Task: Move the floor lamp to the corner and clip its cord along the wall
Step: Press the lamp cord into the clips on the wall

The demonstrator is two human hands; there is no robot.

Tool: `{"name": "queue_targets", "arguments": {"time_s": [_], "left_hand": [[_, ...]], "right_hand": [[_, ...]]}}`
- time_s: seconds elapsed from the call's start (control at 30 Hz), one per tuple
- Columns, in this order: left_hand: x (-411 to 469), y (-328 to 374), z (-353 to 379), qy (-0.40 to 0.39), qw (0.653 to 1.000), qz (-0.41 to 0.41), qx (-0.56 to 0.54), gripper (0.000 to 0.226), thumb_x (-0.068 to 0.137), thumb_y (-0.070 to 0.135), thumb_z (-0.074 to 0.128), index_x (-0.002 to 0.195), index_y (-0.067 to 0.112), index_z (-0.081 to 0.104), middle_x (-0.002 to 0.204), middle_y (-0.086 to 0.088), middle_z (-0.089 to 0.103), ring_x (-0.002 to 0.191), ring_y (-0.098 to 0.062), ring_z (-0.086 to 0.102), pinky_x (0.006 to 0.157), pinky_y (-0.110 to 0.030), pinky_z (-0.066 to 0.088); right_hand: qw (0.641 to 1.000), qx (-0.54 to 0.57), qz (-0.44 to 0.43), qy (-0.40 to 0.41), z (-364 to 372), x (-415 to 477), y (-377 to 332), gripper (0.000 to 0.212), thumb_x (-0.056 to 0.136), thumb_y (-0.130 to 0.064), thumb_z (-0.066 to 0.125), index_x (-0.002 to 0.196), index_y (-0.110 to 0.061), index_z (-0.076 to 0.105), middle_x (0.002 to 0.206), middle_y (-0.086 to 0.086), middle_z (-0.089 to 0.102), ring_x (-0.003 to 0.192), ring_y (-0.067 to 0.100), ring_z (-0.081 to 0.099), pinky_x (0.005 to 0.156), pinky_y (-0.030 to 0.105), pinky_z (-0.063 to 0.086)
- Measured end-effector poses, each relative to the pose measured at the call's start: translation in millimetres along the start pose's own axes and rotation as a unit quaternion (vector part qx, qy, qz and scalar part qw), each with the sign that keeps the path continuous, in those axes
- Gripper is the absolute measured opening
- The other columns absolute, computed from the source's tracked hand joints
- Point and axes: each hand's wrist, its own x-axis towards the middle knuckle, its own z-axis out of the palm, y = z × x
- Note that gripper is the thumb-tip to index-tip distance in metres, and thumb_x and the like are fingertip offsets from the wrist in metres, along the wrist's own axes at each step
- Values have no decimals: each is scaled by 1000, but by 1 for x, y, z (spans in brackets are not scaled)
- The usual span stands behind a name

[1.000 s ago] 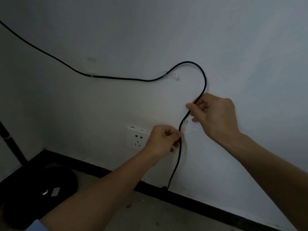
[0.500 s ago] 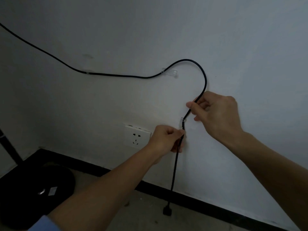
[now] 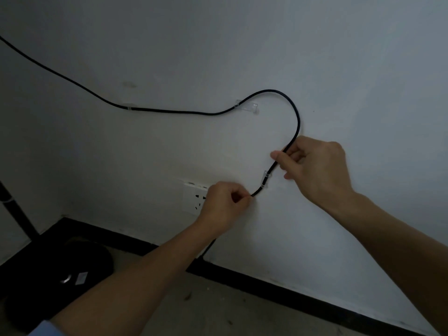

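We are pinching the black cord (image 3: 296, 132) in both grips, right hand (image 3: 317, 168) above a clear wall clip (image 3: 264, 178), left hand (image 3: 224, 206) below. The cord is running through that clip, right of the socket (image 3: 194, 198).

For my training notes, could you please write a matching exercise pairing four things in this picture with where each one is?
Things:
1. left hand
2. right hand
3. wall socket
4. lamp base

Places:
A. on the floor in the corner
B. pinching the cord above the lowest clip
C. on the wall, partly behind a hand
D. pinching the cord below the lowest clip

Pairs: 1-D, 2-B, 3-C, 4-A
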Motion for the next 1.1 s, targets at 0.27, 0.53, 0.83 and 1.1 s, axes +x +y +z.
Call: {"name": "queue_targets", "arguments": {"time_s": [0.27, 0.53, 0.83, 1.1], "left_hand": [[-10, -24, -10, -25, 994, 10, 103, 10, 81, 9, 66, 83, 10, 75, 83, -6, 75, 78, -19, 68, 78, -35, 56], [-13, -29, -7, -19, 990, 17, 141, 12, 80, 10, 65, 87, 13, 74, 86, -5, 75, 79, -18, 67, 77, -36, 56], [-18, -45, -36, 36, 983, 7, 180, 2, 73, 15, 70, 75, 13, 70, 74, -5, 73, 70, -21, 67, 71, -39, 56], [-16, -37, -51, 112, 965, 13, 237, 5, 75, 19, 67, 76, 17, 64, 72, -1, 68, 71, -26, 65, 64, -37, 54]], "right_hand": [[995, -36, 16, -95, 15, -13, -1, 30, 86, -41, 65, 72, -15, 67, 59, -1, 71, 52, 15, 66, 64, 40, 57], [994, 103, 30, -16, 8, 0, -10, 12, 86, -30, 68, 83, -19, 64, 60, -6, 69, 52, 9, 68, 62, 43, 60], [991, 133, 30, -8, 20, -10, -2, 6, 88, -19, 65, 84, -15, 65, 63, -2, 68, 56, 15, 69, 64, 48, 59], [992, 126, 14, 19, 24, -1, -22, 29, 84, -23, 70, 107, -23, 53, 69, -2, 70, 66, 18, 69, 72, 47, 57]]}}
